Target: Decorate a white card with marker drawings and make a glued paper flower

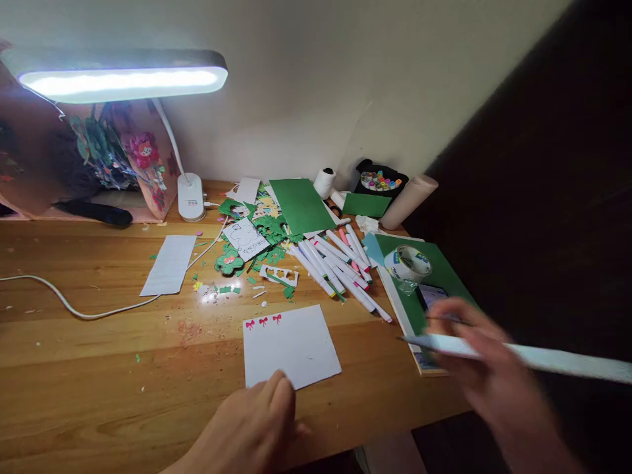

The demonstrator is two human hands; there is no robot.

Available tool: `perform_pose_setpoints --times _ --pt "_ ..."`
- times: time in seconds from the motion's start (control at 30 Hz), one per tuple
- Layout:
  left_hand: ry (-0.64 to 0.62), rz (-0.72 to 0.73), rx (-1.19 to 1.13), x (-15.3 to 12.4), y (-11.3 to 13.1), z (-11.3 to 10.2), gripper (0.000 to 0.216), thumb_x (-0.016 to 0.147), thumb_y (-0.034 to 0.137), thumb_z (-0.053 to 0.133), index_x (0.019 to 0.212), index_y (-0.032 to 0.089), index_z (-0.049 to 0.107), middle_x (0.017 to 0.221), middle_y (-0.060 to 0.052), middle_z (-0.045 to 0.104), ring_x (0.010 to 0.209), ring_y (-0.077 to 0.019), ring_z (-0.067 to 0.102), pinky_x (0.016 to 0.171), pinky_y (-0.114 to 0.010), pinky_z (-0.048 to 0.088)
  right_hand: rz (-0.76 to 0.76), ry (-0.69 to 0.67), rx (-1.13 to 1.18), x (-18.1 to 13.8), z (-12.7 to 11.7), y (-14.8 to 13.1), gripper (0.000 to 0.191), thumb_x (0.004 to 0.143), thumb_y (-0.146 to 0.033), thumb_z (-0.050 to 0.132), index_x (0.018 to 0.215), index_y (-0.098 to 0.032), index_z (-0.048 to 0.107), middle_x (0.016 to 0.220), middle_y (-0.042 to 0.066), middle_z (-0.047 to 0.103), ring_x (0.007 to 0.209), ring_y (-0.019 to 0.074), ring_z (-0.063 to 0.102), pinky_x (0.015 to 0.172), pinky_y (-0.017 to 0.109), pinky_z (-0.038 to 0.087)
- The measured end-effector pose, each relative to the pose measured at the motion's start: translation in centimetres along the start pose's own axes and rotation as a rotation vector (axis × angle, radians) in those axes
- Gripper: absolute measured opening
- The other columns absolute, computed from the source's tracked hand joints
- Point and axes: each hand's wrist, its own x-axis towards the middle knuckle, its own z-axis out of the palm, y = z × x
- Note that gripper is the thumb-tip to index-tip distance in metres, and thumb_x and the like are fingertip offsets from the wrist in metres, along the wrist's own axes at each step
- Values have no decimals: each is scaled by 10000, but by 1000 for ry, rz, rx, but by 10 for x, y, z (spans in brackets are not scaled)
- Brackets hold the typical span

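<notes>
A white sheet of paper (296,352) with three small pink bows drawn along its upper left edge lies on the table. My left hand (259,421) is closed with its knuckles up at the sheet's lower edge; what its fingers hold, if anything, is hidden. Off to the right, my right hand (488,368), blurred by motion, grips a long white marker (543,355), its dark tip pointing left. That hand is raised in front of a green board (439,263) bearing a roll of clear tape (409,263) and a phone (432,296).
Several white markers (340,263) lie fanned out behind the sheet. Green paper scraps (271,230), a green card (301,205) and a lined slip (170,264) are strewn around. A lit lamp (123,79) overhangs the left, its cable (79,316) crossing the wooden table.
</notes>
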Motion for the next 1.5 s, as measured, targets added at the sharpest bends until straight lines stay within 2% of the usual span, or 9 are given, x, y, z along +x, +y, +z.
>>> perform_pose_setpoints --times 0.07,0.13,0.17,0.23,0.37,0.53,0.8,1.27,1.5 --pt "-53 109 349 16 -2 12 193 799 88 534 984 116 580 1136 -140 628 665 -173 629 547 -257 491 111 -242 -48 22 38 14 228 836 -445 516 948 -253 569 591 -12 538 521 147 515 483 266 389" --pt "-78 159 592 28 -3 24 340 802 92 508 1139 74 544 1300 -192 505 645 -176 623 506 -277 500 75 -435 -124 39 74 27 219 820 -417 558 914 -223 597 764 13 603 719 172 572 648 285 439" --pt "-62 146 688 31 -4 29 397 802 93 492 1197 66 517 1330 -204 468 605 -170 611 475 -281 494 66 -472 -149 47 88 32 218 824 -405 557 929 -218 599 845 24 618 783 180 573 689 290 439" --pt "-29 102 815 33 -6 35 444 803 89 465 1246 78 497 1332 -205 464 540 -155 584 427 -273 475 -3 -477 -148 58 108 40 199 792 -380 601 893 -209 595 902 25 611 831 183 564 709 284 433" --pt "20 73 900 28 -11 38 450 801 79 437 1243 95 520 1304 -193 500 499 -134 553 404 -251 458 -95 -358 -145 68 126 56 225 757 -365 645 713 -204 493 705 -26 523 664 136 505 595 244 391" --pt "42 85 854 30 -15 37 476 785 111 461 1257 78 515 1294 -191 511 528 -140 557 421 -252 468 -128 -277 -176 66 138 69 297 804 -379 590 645 -208 407 609 -53 424 563 110 415 529 235 329" --pt "-13 74 780 31 -17 32 538 782 120 433 1317 62 448 1386 -196 394 518 -127 534 421 -256 457 -153 -263 -320 64 141 74 317 837 -351 557 613 -205 388 554 -63 410 528 104 391 513 243 293" --pt "-54 76 770 32 -16 30 518 825 150 413 1333 50 420 1388 -230 372 511 -126 522 414 -255 435 -132 -259 -439 61 141 70 306 839 -354 556 624 -201 401 568 -62 438 536 101 414 529 240 312" --pt "-52 77 788 32 -15 30 514 841 165 400 1341 47 407 1394 -232 362 504 -117 511 416 -249 429 -136 -305 -428 60 140 68 307 832 -346 558 615 -203 396 548 -63 442 521 101 421 505 236 304"
